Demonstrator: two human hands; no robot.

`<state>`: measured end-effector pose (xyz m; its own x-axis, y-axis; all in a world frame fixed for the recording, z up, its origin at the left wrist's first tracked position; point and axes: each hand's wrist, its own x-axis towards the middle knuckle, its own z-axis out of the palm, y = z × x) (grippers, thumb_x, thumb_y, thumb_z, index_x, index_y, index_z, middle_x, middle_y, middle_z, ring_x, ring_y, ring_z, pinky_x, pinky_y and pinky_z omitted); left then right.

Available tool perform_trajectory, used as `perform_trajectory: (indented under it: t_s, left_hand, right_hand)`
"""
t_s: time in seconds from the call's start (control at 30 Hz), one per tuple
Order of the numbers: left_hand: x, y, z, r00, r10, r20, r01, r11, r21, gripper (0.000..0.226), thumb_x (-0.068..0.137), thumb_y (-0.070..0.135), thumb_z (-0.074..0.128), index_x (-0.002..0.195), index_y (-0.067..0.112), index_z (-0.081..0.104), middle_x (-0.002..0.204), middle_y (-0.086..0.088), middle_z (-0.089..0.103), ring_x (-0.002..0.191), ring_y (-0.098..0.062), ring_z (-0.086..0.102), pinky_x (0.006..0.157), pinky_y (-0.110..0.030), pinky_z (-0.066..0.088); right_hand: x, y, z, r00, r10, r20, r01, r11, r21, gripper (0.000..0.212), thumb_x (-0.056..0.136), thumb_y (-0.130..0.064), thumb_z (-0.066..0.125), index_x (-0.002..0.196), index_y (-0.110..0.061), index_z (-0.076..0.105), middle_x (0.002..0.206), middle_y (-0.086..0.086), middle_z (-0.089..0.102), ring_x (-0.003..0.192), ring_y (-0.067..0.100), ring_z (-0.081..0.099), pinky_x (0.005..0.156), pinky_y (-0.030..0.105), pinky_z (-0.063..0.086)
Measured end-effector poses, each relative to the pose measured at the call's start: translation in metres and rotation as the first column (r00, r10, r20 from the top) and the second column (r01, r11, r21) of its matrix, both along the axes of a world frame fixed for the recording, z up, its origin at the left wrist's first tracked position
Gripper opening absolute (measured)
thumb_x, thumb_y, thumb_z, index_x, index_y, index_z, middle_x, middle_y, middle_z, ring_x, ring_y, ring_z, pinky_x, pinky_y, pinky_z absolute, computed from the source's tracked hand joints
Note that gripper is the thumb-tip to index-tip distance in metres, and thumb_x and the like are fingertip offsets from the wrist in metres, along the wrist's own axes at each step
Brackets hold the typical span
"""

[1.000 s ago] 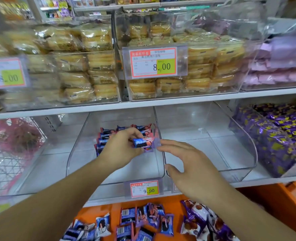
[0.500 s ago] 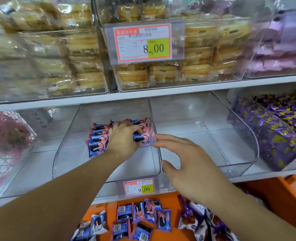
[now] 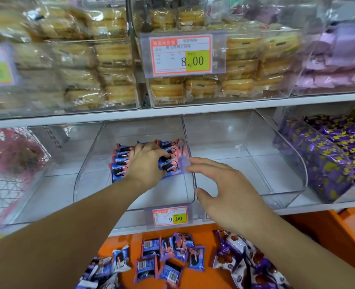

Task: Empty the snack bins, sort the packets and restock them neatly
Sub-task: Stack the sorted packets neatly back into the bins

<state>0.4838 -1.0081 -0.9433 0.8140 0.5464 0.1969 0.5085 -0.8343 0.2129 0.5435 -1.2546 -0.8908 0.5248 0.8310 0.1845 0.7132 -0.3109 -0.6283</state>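
Head view:
Your left hand (image 3: 146, 163): fingers curled down on the row of blue-and-pink snack packets (image 3: 121, 161) inside the clear plastic bin (image 3: 130, 197).
Your right hand (image 3: 228, 195): spread, holding nothing, at the bin's right wall.
Loose blue packets (image 3: 168, 261): orange counter (image 3: 318, 232) below.

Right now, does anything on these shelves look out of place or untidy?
Yes. Loose snack packets lie scattered at all angles on the orange surface below the shelf, not in a bin. The clear bin on the right is empty. The packets under the left hand stand in a neat row.
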Motion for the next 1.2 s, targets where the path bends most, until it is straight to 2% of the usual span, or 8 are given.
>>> perform_trajectory:
  t_s: [0.17, 0.27, 0.43, 0.63, 0.77, 0.9, 1.03, 1.2]
  left_hand:
    - [-0.029, -0.007, 0.015, 0.995, -0.062, 0.081, 0.067, 0.996, -0.064, 0.052, 0.078, 0.03, 0.087, 0.127, 0.036, 0.069, 0.138, 0.008, 0.057, 0.125, -0.027, 0.043, 0.103, -0.037, 0.032]
    - [-0.063, -0.025, 0.028, 0.963, -0.121, 0.24, 0.147, 0.985, -0.093, 0.044, 0.081, 0.027, 0.086, 0.122, 0.034, 0.072, 0.127, 0.008, 0.059, 0.118, -0.02, 0.049, 0.102, -0.03, 0.036]
    - [-0.144, -0.093, 0.037, 0.886, -0.219, 0.409, 0.341, 0.906, -0.251, 0.024, 0.089, 0.024, 0.078, 0.111, 0.03, 0.071, 0.112, 0.01, 0.06, 0.095, -0.011, 0.06, 0.075, -0.016, 0.044]
    - [-0.197, -0.109, -0.073, 0.96, -0.282, 0.0, 0.253, 0.863, -0.437, 0.029, 0.091, 0.038, 0.069, 0.119, 0.038, 0.061, 0.115, 0.022, 0.055, 0.1, 0.004, 0.057, 0.088, -0.017, 0.045]
    - [-0.198, -0.086, -0.148, 0.938, -0.221, -0.268, 0.053, 0.853, -0.519, 0.057, 0.092, 0.05, 0.068, 0.143, 0.032, 0.052, 0.141, 0.008, 0.053, 0.127, -0.015, 0.056, 0.104, -0.025, 0.044]
    - [-0.187, -0.064, -0.207, 0.942, -0.125, -0.312, -0.052, 0.864, -0.501, 0.069, 0.087, 0.045, 0.076, 0.148, 0.03, 0.049, 0.147, 0.003, 0.052, 0.131, -0.021, 0.054, 0.108, -0.03, 0.044]
    - [-0.171, -0.042, -0.25, 0.913, -0.13, -0.388, -0.047, 0.908, -0.417, 0.076, 0.089, 0.039, 0.074, 0.156, 0.026, 0.041, 0.157, -0.001, 0.046, 0.142, -0.024, 0.045, 0.117, -0.034, 0.034]
    - [-0.162, -0.037, -0.279, 0.842, -0.096, -0.531, -0.035, 0.972, -0.232, 0.051, 0.093, 0.03, 0.064, 0.142, 0.03, 0.051, 0.147, 0.0, 0.054, 0.138, -0.025, 0.047, 0.116, -0.04, 0.029]
  right_hand:
    - [-0.003, -0.005, 0.001, 1.0, 0.001, 0.005, -0.001, 1.0, 0.015, 0.052, 0.095, -0.017, 0.069, 0.139, -0.043, 0.061, 0.149, -0.034, 0.046, 0.139, -0.009, 0.036, 0.104, -0.008, 0.009]
    - [-0.009, -0.012, 0.005, 0.999, 0.002, 0.044, -0.004, 0.999, 0.054, 0.046, 0.093, -0.016, 0.071, 0.134, -0.037, 0.067, 0.144, -0.025, 0.055, 0.133, -0.005, 0.045, 0.113, 0.008, 0.03]
    - [-0.038, -0.029, 0.008, 0.988, 0.151, -0.038, -0.149, 0.988, 0.044, 0.029, 0.09, -0.013, 0.071, 0.11, -0.033, 0.074, 0.108, -0.017, 0.064, 0.102, 0.004, 0.063, 0.081, 0.016, 0.05]
    - [-0.07, -0.036, -0.099, 0.961, 0.199, -0.194, -0.265, 0.867, -0.422, 0.021, 0.093, -0.02, 0.068, 0.112, -0.029, 0.073, 0.107, -0.011, 0.066, 0.093, 0.002, 0.063, 0.084, 0.023, 0.051]
    - [-0.051, -0.036, -0.179, 0.976, 0.141, -0.166, -0.218, 0.683, -0.698, 0.043, 0.087, -0.027, 0.068, 0.129, -0.025, 0.062, 0.12, 0.003, 0.063, 0.104, 0.02, 0.061, 0.09, 0.033, 0.053]
    - [-0.036, -0.022, -0.241, 0.992, 0.014, -0.122, -0.101, 0.665, -0.74, 0.057, 0.089, -0.033, 0.067, 0.144, -0.025, 0.053, 0.131, 0.007, 0.059, 0.122, 0.028, 0.059, 0.1, 0.037, 0.052]
    - [-0.033, 0.001, -0.291, 0.992, -0.109, -0.062, 0.052, 0.804, -0.592, 0.057, 0.095, -0.024, 0.068, 0.15, -0.026, 0.053, 0.144, 0.0, 0.059, 0.128, 0.026, 0.058, 0.103, 0.033, 0.046]
    - [-0.029, 0.013, -0.335, 0.984, -0.17, 0.059, 0.173, 0.807, -0.564, 0.066, 0.086, -0.023, 0.076, 0.149, -0.02, 0.055, 0.146, 0.003, 0.059, 0.134, 0.033, 0.05, 0.114, 0.041, 0.04]
